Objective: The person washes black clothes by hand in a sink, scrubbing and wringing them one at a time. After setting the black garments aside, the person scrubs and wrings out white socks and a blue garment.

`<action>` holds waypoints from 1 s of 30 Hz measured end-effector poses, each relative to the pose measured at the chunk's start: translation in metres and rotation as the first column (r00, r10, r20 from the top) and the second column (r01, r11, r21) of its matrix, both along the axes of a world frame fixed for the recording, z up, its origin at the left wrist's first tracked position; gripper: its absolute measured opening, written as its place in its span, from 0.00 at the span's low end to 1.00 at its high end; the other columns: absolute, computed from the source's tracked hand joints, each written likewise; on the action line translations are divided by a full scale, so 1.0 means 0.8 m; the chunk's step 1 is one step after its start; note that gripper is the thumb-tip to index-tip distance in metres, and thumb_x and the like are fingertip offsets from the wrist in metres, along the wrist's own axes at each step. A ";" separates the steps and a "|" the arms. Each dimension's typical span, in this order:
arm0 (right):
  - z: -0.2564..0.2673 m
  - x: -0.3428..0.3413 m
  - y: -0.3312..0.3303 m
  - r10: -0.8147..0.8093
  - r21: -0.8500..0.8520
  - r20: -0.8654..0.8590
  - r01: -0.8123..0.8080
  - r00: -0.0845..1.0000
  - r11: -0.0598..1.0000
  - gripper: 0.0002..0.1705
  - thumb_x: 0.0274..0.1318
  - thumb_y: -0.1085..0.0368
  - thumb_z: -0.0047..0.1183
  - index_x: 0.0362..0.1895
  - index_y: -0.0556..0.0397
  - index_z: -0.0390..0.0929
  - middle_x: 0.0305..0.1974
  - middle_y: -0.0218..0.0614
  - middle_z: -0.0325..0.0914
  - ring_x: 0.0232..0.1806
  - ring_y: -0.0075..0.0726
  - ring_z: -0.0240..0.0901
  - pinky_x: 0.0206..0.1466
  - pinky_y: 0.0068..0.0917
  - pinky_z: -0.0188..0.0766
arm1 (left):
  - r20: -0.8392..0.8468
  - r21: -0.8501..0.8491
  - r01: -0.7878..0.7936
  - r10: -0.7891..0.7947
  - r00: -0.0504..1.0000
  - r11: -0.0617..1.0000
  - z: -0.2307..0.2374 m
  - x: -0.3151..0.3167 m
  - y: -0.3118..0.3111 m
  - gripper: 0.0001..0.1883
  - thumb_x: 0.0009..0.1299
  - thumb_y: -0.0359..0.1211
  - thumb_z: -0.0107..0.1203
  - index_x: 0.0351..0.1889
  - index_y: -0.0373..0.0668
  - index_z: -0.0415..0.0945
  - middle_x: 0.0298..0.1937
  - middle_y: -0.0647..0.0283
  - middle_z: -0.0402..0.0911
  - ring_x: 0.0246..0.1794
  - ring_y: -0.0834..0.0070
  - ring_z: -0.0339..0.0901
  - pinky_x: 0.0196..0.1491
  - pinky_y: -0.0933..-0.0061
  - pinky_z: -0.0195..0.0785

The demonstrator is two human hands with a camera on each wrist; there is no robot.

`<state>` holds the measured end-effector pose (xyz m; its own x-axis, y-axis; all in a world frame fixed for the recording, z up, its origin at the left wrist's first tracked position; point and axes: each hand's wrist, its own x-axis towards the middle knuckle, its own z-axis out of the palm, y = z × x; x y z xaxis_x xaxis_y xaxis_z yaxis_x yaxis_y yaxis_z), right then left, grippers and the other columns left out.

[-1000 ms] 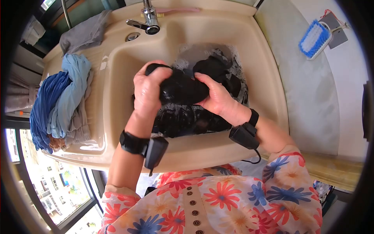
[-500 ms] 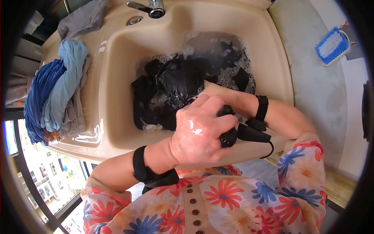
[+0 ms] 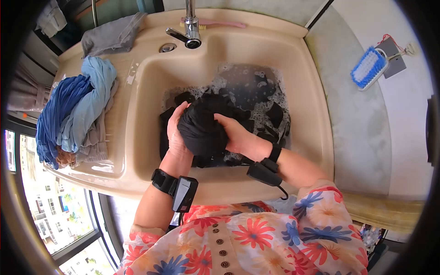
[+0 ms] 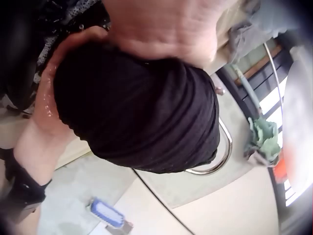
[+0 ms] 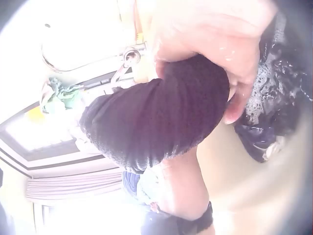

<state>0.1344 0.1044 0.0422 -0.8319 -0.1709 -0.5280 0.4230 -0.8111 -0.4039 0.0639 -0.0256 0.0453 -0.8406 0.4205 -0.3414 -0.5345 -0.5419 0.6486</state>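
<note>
A wet black cloth (image 3: 201,126), bunched into a folded, twisted bundle, is held over the front part of the sink basin. My left hand (image 3: 177,130) grips its left side, and my right hand (image 3: 236,135) grips its right side with the thumb on top. In the left wrist view the bundle (image 4: 137,112) fills the middle, its creases running around it. From the right wrist the cloth (image 5: 156,112) shows its folds, with right fingers (image 5: 237,107) curled at its end. More dark cloths (image 3: 250,89) lie below in cloudy, sudsy water.
The beige sink (image 3: 311,119) surrounds the water, with a chrome faucet (image 3: 191,34) at the back. Blue twisted cloths (image 3: 68,110) and a grey cloth (image 3: 112,36) lie on the left drainboard. A pink-handled brush (image 3: 220,23) rests behind the faucet; a blue-and-white brush (image 3: 369,68) hangs at right.
Half a second ago the hands were lower, near the sink's front edge, left hand over right with dark cloth squeezed between. Now they are apart, higher over the basin, holding the bundle from both sides.
</note>
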 end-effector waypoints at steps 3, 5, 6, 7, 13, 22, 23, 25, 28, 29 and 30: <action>-0.007 0.000 -0.010 -0.004 0.212 0.023 -0.001 1.000 0.977 0.20 0.49 0.55 0.54 0.39 0.59 0.75 0.36 0.36 0.78 0.38 0.32 0.76 0.41 0.28 0.74 | 0.044 0.020 -0.050 0.049 0.998 0.999 -0.008 0.004 -0.013 0.15 0.68 0.34 0.44 0.49 0.35 0.66 0.39 0.47 0.76 0.37 0.60 0.77 0.42 0.63 0.74; -0.001 -0.002 -0.012 0.026 0.294 -0.017 -0.020 1.000 0.956 0.22 0.47 0.52 0.55 0.38 0.59 0.76 0.34 0.36 0.78 0.37 0.32 0.77 0.39 0.26 0.74 | 0.124 0.133 0.014 -0.031 0.992 0.991 -0.016 0.007 -0.017 0.12 0.68 0.36 0.45 0.43 0.39 0.70 0.35 0.54 0.77 0.34 0.65 0.77 0.40 0.68 0.73; 0.001 -0.003 -0.013 0.059 0.374 -0.049 -0.036 0.997 0.927 0.24 0.46 0.50 0.57 0.36 0.60 0.76 0.32 0.35 0.78 0.36 0.32 0.77 0.36 0.24 0.73 | 0.198 0.248 0.067 -0.119 0.973 0.966 -0.020 0.009 -0.020 0.11 0.67 0.39 0.46 0.37 0.42 0.75 0.30 0.61 0.78 0.31 0.69 0.77 0.38 0.72 0.72; -0.002 -0.006 -0.013 0.060 0.375 -0.051 -0.036 0.997 0.926 0.24 0.46 0.50 0.57 0.36 0.60 0.76 0.32 0.35 0.78 0.36 0.32 0.77 0.36 0.24 0.73 | 0.196 0.249 0.067 -0.118 0.974 0.966 -0.012 0.016 -0.019 0.11 0.67 0.39 0.46 0.37 0.42 0.75 0.30 0.61 0.78 0.31 0.69 0.77 0.38 0.72 0.72; 0.008 -0.025 0.014 0.430 0.761 0.254 -0.454 0.866 0.465 0.29 0.52 0.39 0.46 0.39 0.52 0.78 0.32 0.30 0.75 0.31 0.22 0.69 0.36 0.21 0.65 | 0.338 0.413 0.283 -0.434 0.835 0.866 -0.055 0.038 -0.004 0.15 0.68 0.43 0.44 0.36 0.41 0.73 0.30 0.60 0.77 0.32 0.67 0.75 0.40 0.69 0.69; -0.078 0.027 0.071 0.094 -0.615 -0.394 -0.338 0.914 0.712 0.56 0.39 0.20 0.29 0.61 0.51 0.56 0.54 0.38 0.66 0.53 0.39 0.65 0.53 0.48 0.64 | 0.194 0.708 0.366 -0.664 0.722 0.604 0.064 0.044 0.000 0.25 0.67 0.47 0.39 0.46 0.33 0.69 0.39 0.51 0.75 0.35 0.61 0.72 0.34 0.61 0.68; -0.033 0.017 0.056 0.121 -0.599 -0.391 -0.352 0.912 0.719 0.56 0.39 0.20 0.29 0.61 0.51 0.56 0.54 0.38 0.66 0.53 0.39 0.65 0.53 0.48 0.64 | 0.169 0.730 0.363 -0.668 0.724 0.579 0.080 0.050 0.002 0.25 0.67 0.48 0.39 0.47 0.34 0.69 0.39 0.51 0.74 0.35 0.61 0.72 0.34 0.61 0.68; 0.047 0.013 0.028 0.058 0.202 -0.437 0.035 0.898 0.979 0.56 0.38 0.20 0.30 0.61 0.49 0.56 0.56 0.41 0.64 0.56 0.43 0.63 0.57 0.52 0.61 | 0.206 0.775 0.296 -0.665 0.718 0.559 0.089 0.066 0.006 0.25 0.67 0.49 0.40 0.48 0.36 0.68 0.40 0.52 0.74 0.36 0.61 0.72 0.34 0.62 0.69; 0.077 -0.029 0.047 -0.071 0.000 -0.522 0.083 0.850 0.997 0.49 0.42 0.27 0.44 0.60 0.50 0.58 0.57 0.43 0.63 0.59 0.46 0.60 0.59 0.44 0.61 | 0.223 0.752 0.356 -0.723 0.654 0.554 0.086 0.082 0.009 0.24 0.67 0.49 0.41 0.50 0.38 0.67 0.40 0.55 0.73 0.35 0.64 0.72 0.34 0.66 0.69; 0.086 -0.038 0.053 -0.056 -0.062 -0.605 0.022 0.794 0.998 0.46 0.43 0.32 0.50 0.59 0.50 0.59 0.57 0.42 0.62 0.59 0.46 0.60 0.59 0.41 0.62 | 0.224 0.753 0.354 -0.721 0.655 0.555 0.092 0.081 0.006 0.24 0.67 0.49 0.41 0.50 0.38 0.67 0.40 0.55 0.73 0.35 0.64 0.72 0.34 0.66 0.69; 0.088 -0.042 0.060 -0.048 0.029 -0.606 0.082 0.794 0.996 0.35 0.45 0.48 0.59 0.51 0.55 0.65 0.50 0.42 0.69 0.52 0.43 0.67 0.53 0.35 0.68 | 0.251 0.709 0.395 -0.732 0.633 0.584 0.103 0.077 0.001 0.23 0.67 0.47 0.43 0.51 0.38 0.67 0.40 0.55 0.73 0.35 0.65 0.72 0.34 0.68 0.69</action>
<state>0.1004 0.1526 0.1126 -0.9926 -0.0919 0.0798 0.0257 -0.7991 -0.6007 0.1254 -0.0250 0.1275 -0.1384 0.9807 -0.1379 -0.9842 -0.1517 -0.0911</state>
